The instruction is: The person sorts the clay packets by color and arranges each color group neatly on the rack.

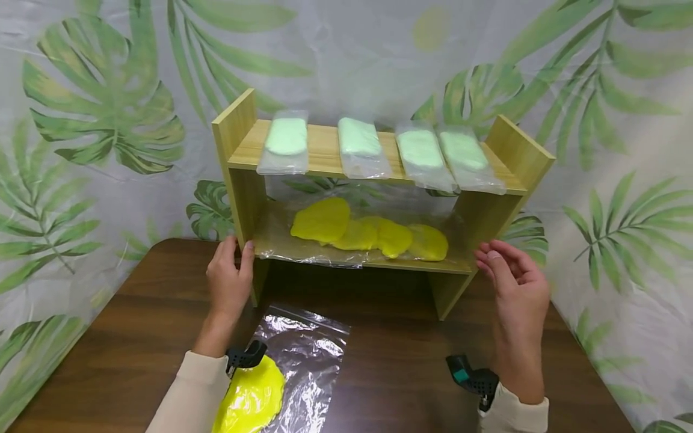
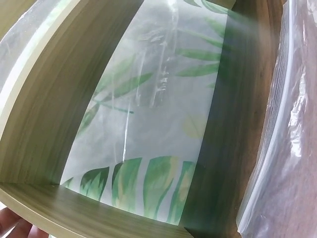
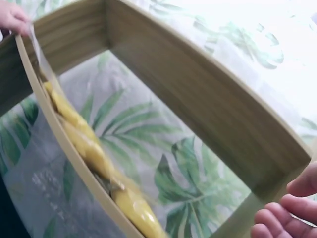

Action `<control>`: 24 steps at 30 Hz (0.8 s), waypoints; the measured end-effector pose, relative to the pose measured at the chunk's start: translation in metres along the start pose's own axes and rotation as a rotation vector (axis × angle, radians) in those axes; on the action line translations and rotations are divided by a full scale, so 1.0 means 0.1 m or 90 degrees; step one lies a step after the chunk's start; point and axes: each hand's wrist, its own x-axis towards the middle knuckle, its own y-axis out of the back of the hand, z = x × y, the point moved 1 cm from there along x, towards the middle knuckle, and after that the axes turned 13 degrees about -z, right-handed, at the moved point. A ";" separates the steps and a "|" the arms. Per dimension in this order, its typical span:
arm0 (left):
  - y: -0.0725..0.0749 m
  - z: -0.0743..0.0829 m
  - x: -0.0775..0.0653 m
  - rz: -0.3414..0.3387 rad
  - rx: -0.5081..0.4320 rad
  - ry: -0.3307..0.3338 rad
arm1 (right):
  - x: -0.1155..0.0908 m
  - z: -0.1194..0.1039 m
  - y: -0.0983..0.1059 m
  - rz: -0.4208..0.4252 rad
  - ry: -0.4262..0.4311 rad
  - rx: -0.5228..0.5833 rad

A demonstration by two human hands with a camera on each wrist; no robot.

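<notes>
A small wooden shelf [image 1: 246, 198] stands at the back of the table. My left hand [image 1: 231, 273] grips its left side panel, thumb at the front edge and fingers round the outer side. In the left wrist view, fingertips [image 2: 20, 229] show behind that panel. Near the right side panel is my right hand [image 1: 514, 276], its fingers loosely curled and nothing between them; its fingertips are right at the panel's edge. On the lower board, clear plastic holds several flattened yellow pieces [image 1: 322, 219], which overlap in a row.
Several clear packets with pale green slabs [image 1: 287, 136] lie along the top board, their ends over its front edge. In front of the shelf, a clear zip bag [image 1: 308, 361] and a round yellow slab [image 1: 254, 394] are on the brown table [image 1: 400, 373]. Leaf-patterned cloth [image 1: 368, 66] hangs behind.
</notes>
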 end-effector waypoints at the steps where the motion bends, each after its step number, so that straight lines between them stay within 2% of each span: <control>1: 0.00 0.00 0.00 0.000 0.001 0.000 | 0.01 0.01 0.02 0.010 0.013 -0.006; 5: 0.00 0.00 0.00 0.004 -0.001 0.000 | 0.06 0.08 0.08 0.055 0.050 -0.037; 10: 0.00 -0.01 0.00 0.009 -0.002 0.001 | 0.12 0.19 0.16 0.092 0.063 -0.110; 15: 0.01 -0.01 0.00 0.007 -0.004 0.001 | 0.18 0.32 0.20 0.102 0.016 -0.198; 19: 0.01 0.00 -0.01 -0.003 -0.004 0.005 | 0.21 0.44 0.24 0.086 -0.030 -0.222; 24: 0.01 0.01 0.00 0.000 -0.005 -0.004 | 0.25 0.61 0.31 0.073 -0.047 -0.235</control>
